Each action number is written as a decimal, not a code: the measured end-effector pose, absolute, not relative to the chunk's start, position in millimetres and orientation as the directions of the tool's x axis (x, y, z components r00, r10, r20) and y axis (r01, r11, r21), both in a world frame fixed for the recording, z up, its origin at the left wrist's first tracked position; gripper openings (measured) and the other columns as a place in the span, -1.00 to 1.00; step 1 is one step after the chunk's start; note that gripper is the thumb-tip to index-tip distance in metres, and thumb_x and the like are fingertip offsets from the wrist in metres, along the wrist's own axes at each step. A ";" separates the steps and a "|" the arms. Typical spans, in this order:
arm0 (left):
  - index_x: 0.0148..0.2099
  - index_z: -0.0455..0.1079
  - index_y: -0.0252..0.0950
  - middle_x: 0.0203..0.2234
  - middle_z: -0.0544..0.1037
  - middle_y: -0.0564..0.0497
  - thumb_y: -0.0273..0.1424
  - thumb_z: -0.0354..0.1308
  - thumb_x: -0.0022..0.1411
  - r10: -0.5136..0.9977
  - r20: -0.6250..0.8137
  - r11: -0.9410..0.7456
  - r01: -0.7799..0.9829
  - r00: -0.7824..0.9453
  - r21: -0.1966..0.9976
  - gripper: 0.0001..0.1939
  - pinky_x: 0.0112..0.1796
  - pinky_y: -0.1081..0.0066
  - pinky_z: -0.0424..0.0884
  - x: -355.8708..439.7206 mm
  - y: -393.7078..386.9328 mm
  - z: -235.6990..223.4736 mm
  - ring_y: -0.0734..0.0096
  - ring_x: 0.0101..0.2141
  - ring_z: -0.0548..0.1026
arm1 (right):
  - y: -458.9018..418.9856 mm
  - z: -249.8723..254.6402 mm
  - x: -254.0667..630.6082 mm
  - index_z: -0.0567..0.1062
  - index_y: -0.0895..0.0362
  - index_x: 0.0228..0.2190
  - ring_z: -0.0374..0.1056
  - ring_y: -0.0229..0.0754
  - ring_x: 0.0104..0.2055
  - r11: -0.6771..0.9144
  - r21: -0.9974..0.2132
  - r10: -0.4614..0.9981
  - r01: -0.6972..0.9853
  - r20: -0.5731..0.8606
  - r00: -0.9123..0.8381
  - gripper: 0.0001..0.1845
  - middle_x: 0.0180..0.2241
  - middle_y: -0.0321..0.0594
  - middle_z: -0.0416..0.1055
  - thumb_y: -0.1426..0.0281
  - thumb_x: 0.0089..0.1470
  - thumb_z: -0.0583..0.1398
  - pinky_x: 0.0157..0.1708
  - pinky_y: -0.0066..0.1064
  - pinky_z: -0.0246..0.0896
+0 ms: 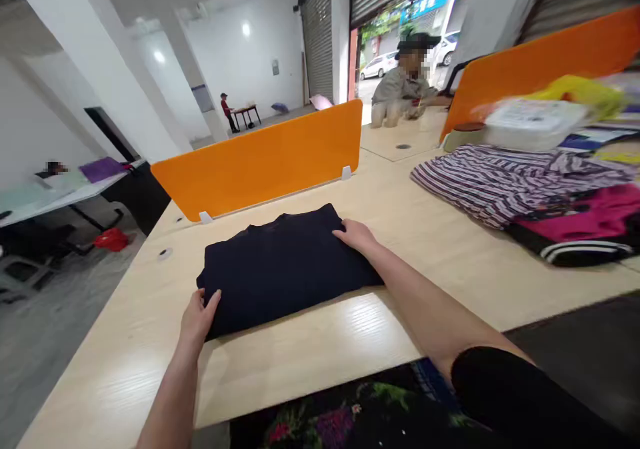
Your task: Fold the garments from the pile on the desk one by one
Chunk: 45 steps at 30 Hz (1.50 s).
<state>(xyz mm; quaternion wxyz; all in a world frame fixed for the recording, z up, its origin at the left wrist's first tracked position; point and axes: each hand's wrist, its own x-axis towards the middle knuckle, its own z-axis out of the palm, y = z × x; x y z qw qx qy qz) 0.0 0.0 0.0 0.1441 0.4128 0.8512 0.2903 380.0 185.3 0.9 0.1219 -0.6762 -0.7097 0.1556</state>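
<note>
A dark navy folded shirt point(285, 266) lies on the wooden table in front of me, its neckline toward the orange divider. My left hand point(198, 319) holds the shirt's near left edge, thumb on top and the other fingers partly hidden along the side. At the upper right edge, my right hand point(357, 236) grips the cloth, with its thumb over the top and its fingertips partly out of sight.
An orange divider point(265, 162) stands behind the shirt. To the right lie a striped garment point(500, 179), a pink garment point(590, 212) and a clear plastic package point(537, 122). A person in a cap point(405, 82) sits across the table. A cable hole point(164, 254) is at the left.
</note>
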 end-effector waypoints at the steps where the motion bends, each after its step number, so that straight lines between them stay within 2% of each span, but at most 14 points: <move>1: 0.13 0.23 -0.36 -0.05 0.50 -0.24 -0.11 0.04 0.19 0.775 0.040 0.484 0.634 -0.630 0.604 -0.44 -0.03 0.26 0.34 4.4 -4.2 -0.2 0.12 0.02 0.44 | 182.6 2.4 376.5 0.37 0.21 0.00 0.34 0.05 0.03 0.024 -0.369 0.998 0.929 -0.045 -0.044 -0.60 0.00 0.06 0.41 0.26 0.23 0.02 -0.12 -0.27 0.25; 7: 0.10 0.23 -0.23 -0.19 0.56 -0.12 -0.13 -0.06 0.27 0.728 0.120 0.564 0.689 -0.675 0.456 -0.57 -0.25 0.26 0.40 14.1 -32.4 -7.1 0.13 -0.21 0.54 | 175.5 7.3 367.3 0.43 0.17 -0.05 0.38 0.04 -0.03 -0.017 -0.315 0.991 0.949 -0.131 -0.025 -0.66 -0.04 0.05 0.43 0.41 0.21 -0.01 -0.19 -0.26 0.27; 10: 0.09 0.26 -0.22 -0.21 0.56 -0.13 -0.14 -0.08 0.29 0.722 0.095 0.645 0.717 -0.685 0.265 -0.59 -0.35 0.27 0.40 12.6 -45.0 -4.8 0.15 -0.32 0.55 | 172.5 10.6 368.2 0.45 0.18 -0.09 0.41 0.03 -0.07 -0.017 -0.286 0.986 0.958 -0.161 -0.030 -0.68 -0.08 0.06 0.45 0.49 0.16 0.03 -0.22 -0.26 0.27; 12: 0.11 0.28 -0.26 -0.16 0.53 -0.18 -0.16 -0.12 0.32 0.742 0.207 0.631 0.768 -0.638 0.106 -0.57 -0.38 0.27 0.40 15.4 -48.0 4.8 0.16 -0.35 0.55 | 166.0 18.0 366.5 0.44 0.21 -0.08 0.40 0.05 -0.07 -0.021 -0.262 0.988 0.965 -0.152 -0.019 -0.67 -0.08 0.10 0.45 0.51 0.16 0.03 -0.19 -0.23 0.25; 16: 0.12 0.30 -0.36 -0.07 0.47 -0.24 -0.29 -0.19 0.36 0.829 0.499 0.347 0.932 -0.253 -0.105 -0.58 -0.20 0.25 0.41 33.1 -25.6 37.2 0.15 -0.16 0.50 | 146.0 39.9 346.3 0.43 0.21 -0.07 0.34 0.05 -0.02 0.134 -0.200 0.987 0.971 0.112 -0.113 -0.67 -0.07 0.10 0.42 0.43 0.22 -0.02 -0.07 -0.14 0.18; 18: 0.15 0.30 -0.33 0.03 0.43 -0.22 -0.29 -0.18 0.36 0.851 0.521 0.164 0.975 -0.061 -0.153 -0.57 -0.03 0.21 0.35 43.8 0.2 48.7 0.13 0.00 0.41 | 140.7 44.2 327.7 0.43 0.17 -0.04 0.29 0.05 0.04 0.296 -0.171 0.941 0.940 0.221 -0.256 -0.64 -0.02 0.05 0.40 0.35 0.25 -0.03 0.03 -0.04 0.10; 21: 0.23 0.24 -0.18 0.21 0.28 -0.12 -0.20 -0.17 0.36 0.896 0.439 0.035 0.972 0.072 -0.232 -0.52 0.15 -0.03 0.14 50.1 40.5 43.4 0.00 0.23 0.13 | 148.0 30.6 302.8 0.35 0.04 0.10 0.01 0.12 0.26 0.500 -0.153 0.860 0.852 0.204 -0.468 -0.54 0.20 -0.05 0.20 0.18 0.26 -0.03 0.17 0.20 -0.22; 24: 0.31 0.14 -0.09 0.31 0.11 -0.04 -0.10 -0.19 0.34 0.971 0.227 0.125 0.971 -0.077 -0.206 -0.45 0.14 -0.22 0.04 36.6 64.0 14.1 -0.14 0.28 -0.02 | 166.7 1.4 295.0 0.18 -0.04 0.24 -0.29 0.14 0.36 0.520 -0.196 0.853 0.831 0.067 -0.518 -0.39 0.34 -0.16 -0.07 0.03 0.24 -0.09 0.21 0.28 -0.47; 27: 0.36 0.00 -0.03 0.35 -0.02 0.04 -0.04 -0.24 0.33 0.957 0.101 0.282 0.951 -0.270 -0.124 -0.40 0.11 -0.22 0.10 15.1 70.1 -15.5 -0.20 0.27 -0.02 | 179.9 -20.1 299.1 0.07 -0.03 0.29 -0.34 0.09 0.38 0.497 -0.226 0.864 0.838 0.037 -0.502 -0.34 0.35 -0.20 -0.14 0.01 0.24 -0.15 0.24 0.23 -0.54; 30: 0.38 -0.06 -0.06 0.37 -0.08 0.04 0.00 -0.27 0.31 0.936 0.145 0.335 0.937 -0.320 -0.100 -0.35 0.12 -0.19 0.10 3.9 70.3 -27.4 -0.20 0.27 -0.02 | 183.9 -24.7 305.8 0.09 -0.03 0.28 -0.32 0.08 0.38 0.506 -0.216 0.862 0.835 0.092 -0.499 -0.34 0.35 -0.20 -0.11 0.01 0.24 -0.16 0.24 0.24 -0.53; 33: 0.39 -0.07 -0.15 0.37 -0.08 0.00 0.02 -0.28 0.31 0.927 0.145 0.360 0.930 -0.347 -0.077 -0.31 0.13 -0.13 0.12 2.0 72.1 -27.5 -0.20 0.25 0.04 | 189.1 -23.4 317.3 0.14 -0.02 0.26 -0.35 0.12 0.37 0.419 -0.178 0.905 0.890 0.156 -0.395 -0.36 0.34 -0.18 -0.09 0.02 0.25 -0.17 0.20 0.31 -0.54; 36: 0.39 -0.06 -0.19 0.36 -0.07 -0.05 0.03 -0.27 0.30 0.933 0.142 0.341 0.938 -0.330 -0.059 -0.29 0.11 -0.04 0.18 -1.3 76.8 -27.7 -0.16 0.21 0.15 | 199.8 -26.2 333.0 0.07 -0.07 0.28 -0.26 0.16 0.35 0.280 -0.232 0.960 0.932 0.086 -0.267 -0.34 0.35 -0.20 -0.11 -0.01 0.23 -0.16 0.18 0.32 -0.36; 39: 0.38 -0.03 -0.23 0.35 -0.02 -0.15 0.03 -0.24 0.29 0.937 0.178 0.315 0.948 -0.301 -0.053 -0.28 0.09 0.07 0.24 -7.5 83.6 -30.1 -0.07 0.19 0.21 | 209.3 -31.4 343.2 -0.05 -0.12 0.31 -0.14 0.14 0.32 0.237 -0.296 0.969 0.925 0.007 -0.246 -0.31 0.35 -0.22 -0.11 -0.04 0.21 -0.18 0.17 0.25 -0.18; 45: 0.38 -0.08 -0.34 0.34 -0.03 -0.22 0.03 -0.24 0.30 0.916 0.195 0.368 0.928 -0.351 -0.057 -0.23 0.09 0.05 0.23 -10.1 90.5 -33.8 -0.09 0.19 0.20 | 212.6 -35.5 342.2 -0.07 -0.12 0.31 -0.15 0.15 0.32 0.239 -0.282 0.970 0.929 0.019 -0.244 -0.30 0.34 -0.18 -0.11 -0.03 0.21 -0.20 0.16 0.23 -0.18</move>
